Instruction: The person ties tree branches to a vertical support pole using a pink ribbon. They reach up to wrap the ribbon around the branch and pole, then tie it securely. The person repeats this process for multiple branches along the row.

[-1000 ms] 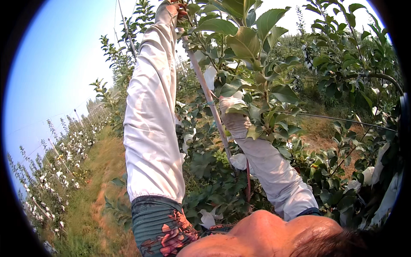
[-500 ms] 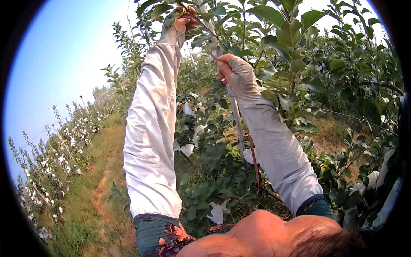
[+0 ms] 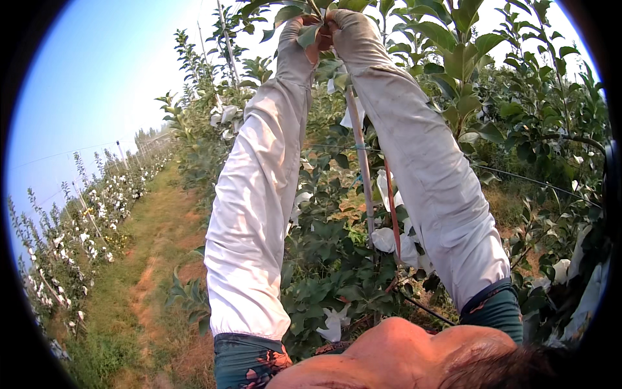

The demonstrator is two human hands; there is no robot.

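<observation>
Both arms reach up in pale sleeves that also cover part of the hands. My left hand [image 3: 293,47] is closed about a leafy branch [image 3: 315,8] at the top edge, its fingers partly behind a leaf [image 3: 309,35]. Right against it, my right hand [image 3: 353,31] is closed too, fingertips at the same stem. What lies between the right fingers is hidden. Below the hands a slim pole [image 3: 360,149] rises among the foliage, and a red strap [image 3: 392,207] hangs beside it.
Leafy shoots [image 3: 463,58] crowd the right side, near my right arm. A wire [image 3: 538,183] crosses there. White bags [image 3: 383,240] hang among lower leaves. At left, a grassy lane [image 3: 152,259] runs beside another tree row [image 3: 71,253] with white bags.
My right hand has moved up and left to meet my left hand at the branch. My left hand has shifted slightly right. The thin stick-like piece at my right fingers no longer shows.
</observation>
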